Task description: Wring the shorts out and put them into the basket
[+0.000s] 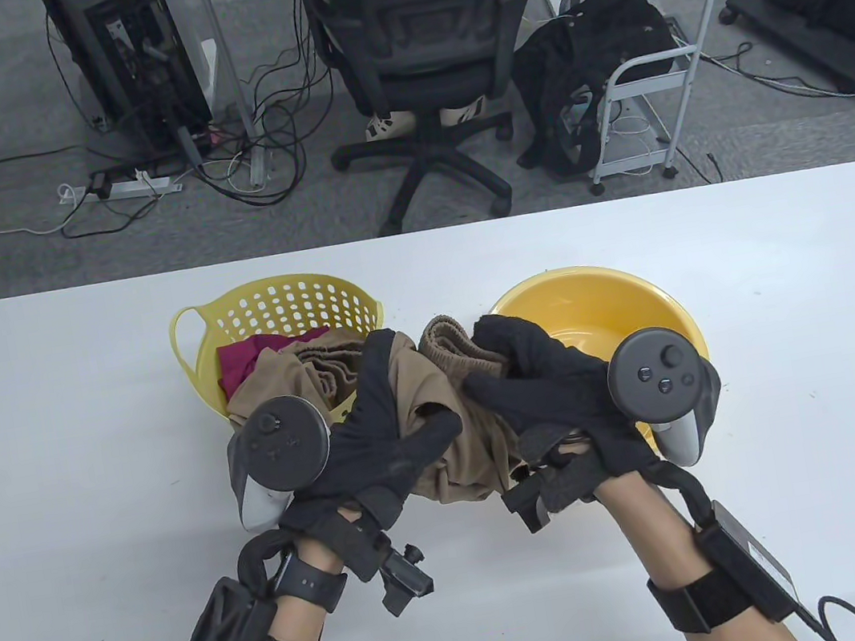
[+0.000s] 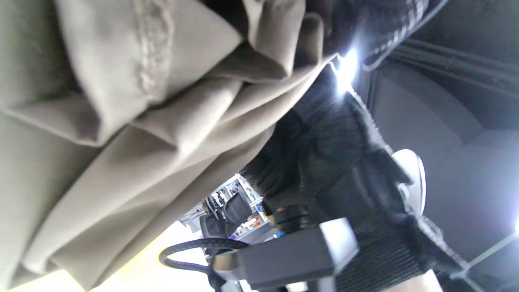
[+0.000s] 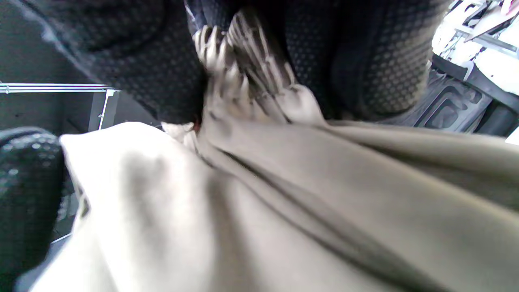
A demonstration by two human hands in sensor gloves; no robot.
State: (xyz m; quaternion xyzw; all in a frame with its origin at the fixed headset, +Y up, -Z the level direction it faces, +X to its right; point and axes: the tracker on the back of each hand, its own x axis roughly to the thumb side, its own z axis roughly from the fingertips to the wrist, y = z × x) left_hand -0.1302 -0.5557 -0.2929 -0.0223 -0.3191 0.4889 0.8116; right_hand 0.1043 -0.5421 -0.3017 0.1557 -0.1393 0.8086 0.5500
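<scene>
Tan shorts are bunched up above the table between the yellow slotted basket and the yellow basin. My left hand grips the shorts from the left, fingers over the top and thumb across the front. My right hand grips the elastic waistband end from the right. The tan cloth fills the left wrist view, and the cloth with its ribbed waistband fills the right wrist view. In the basket lie another tan garment and a maroon one.
The white table spreads wide on both sides and toward me. Beyond its far edge stand an office chair, a computer tower with cables and a small cart with a black bag.
</scene>
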